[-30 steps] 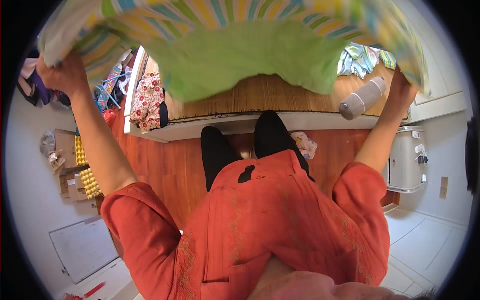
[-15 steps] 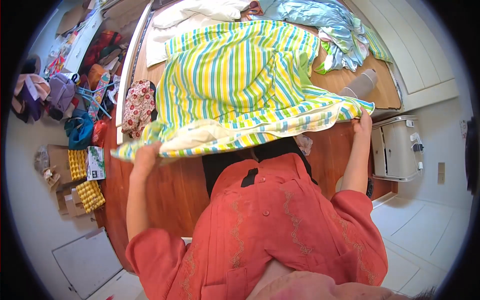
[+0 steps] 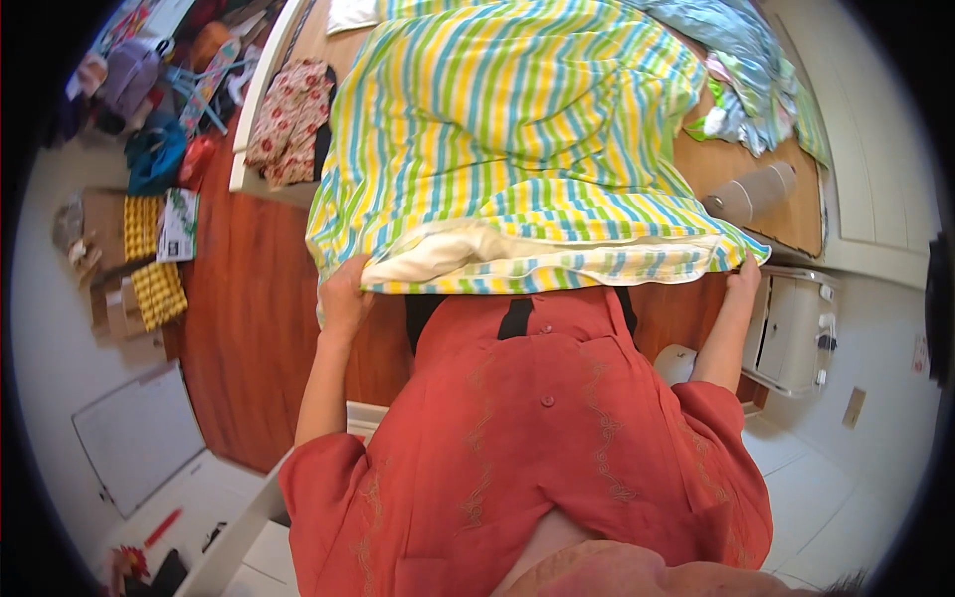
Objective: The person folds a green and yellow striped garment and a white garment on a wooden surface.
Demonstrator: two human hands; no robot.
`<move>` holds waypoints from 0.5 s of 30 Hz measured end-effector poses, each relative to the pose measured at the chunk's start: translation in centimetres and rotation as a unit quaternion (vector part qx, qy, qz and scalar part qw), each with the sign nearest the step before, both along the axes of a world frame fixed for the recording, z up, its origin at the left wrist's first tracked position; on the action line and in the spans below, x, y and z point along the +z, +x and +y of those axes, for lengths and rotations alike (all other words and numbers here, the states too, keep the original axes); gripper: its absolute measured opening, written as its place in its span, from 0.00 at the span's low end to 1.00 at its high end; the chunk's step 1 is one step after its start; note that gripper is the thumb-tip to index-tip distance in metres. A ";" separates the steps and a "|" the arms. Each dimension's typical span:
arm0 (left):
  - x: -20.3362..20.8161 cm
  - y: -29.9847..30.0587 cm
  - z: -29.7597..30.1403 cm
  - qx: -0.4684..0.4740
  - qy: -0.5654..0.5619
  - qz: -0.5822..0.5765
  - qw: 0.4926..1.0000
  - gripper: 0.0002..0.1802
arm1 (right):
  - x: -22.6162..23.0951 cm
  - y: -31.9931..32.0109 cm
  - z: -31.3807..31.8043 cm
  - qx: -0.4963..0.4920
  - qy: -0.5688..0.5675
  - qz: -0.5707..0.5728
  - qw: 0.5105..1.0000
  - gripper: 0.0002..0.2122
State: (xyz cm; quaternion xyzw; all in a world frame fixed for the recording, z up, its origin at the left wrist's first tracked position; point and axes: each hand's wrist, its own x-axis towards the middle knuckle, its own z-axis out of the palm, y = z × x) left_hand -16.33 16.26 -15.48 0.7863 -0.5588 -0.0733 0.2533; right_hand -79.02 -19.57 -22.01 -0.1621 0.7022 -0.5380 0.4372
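Gripping the near edge of a striped cover (image 3: pixel 497 119), I have it stretched between my left hand (image 3: pixel 345 298), closed on the fabric near its left end, and my right hand (image 3: pixel 744 279), pinching the right corner; the rest lies rumpled across the mat-topped bed (image 3: pixel 711 159); a pale inner layer (image 3: pixel 428 257) shows along the parted hem, looser toward the left, so an uneven tug could, I think, leave it lumped or twisted; my right pinch looks slight, and if it slipped, that corner could drop toward the floor (image 3: pixel 239 328); a grey roll (image 3: pixel 756 194) lies just beside the cover's right edge, so a wide sideways sweep might knock it off.
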 end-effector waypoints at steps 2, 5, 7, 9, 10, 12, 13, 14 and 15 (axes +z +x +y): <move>0.8 -1.2 -1.1 -0.043 -0.045 0.005 0.998 0.18 | -1.5 -1.6 -1.3 0.035 -0.001 0.088 0.996 0.14; 1.3 -1.6 -2.2 -0.069 0.063 0.004 0.996 0.21 | -2.4 -1.6 -2.9 0.184 0.144 0.381 0.895 0.16; 1.2 -0.9 -1.5 -0.056 0.076 -0.008 0.996 0.21 | 0.2 3.5 -3.4 0.295 0.209 0.615 0.701 0.19; 0.5 0.1 -0.3 -0.046 0.086 -0.016 0.995 0.22 | 4.5 10.4 -2.0 0.318 0.049 0.699 0.639 0.20; 0.5 0.2 -0.2 -0.042 0.091 -0.016 0.995 0.22 | 5.6 12.8 -1.8 0.337 -0.081 0.728 0.591 0.20; 0.6 0.3 0.1 -0.042 0.083 -0.022 0.995 0.22 | 9.1 21.5 1.5 0.429 -0.270 0.587 0.631 0.19; 0.7 0.3 0.1 -0.027 0.086 -0.026 0.996 0.22 | 9.3 25.1 2.8 0.525 -0.228 0.450 0.685 0.20; 0.7 0.5 0.1 -0.024 0.086 -0.026 0.996 0.22 | 8.2 28.2 4.4 0.612 -0.225 0.330 0.683 0.21; 0.5 0.7 0.2 -0.015 0.063 -0.022 0.998 0.23 | 9.1 32.0 7.3 0.696 -0.219 0.304 0.613 0.24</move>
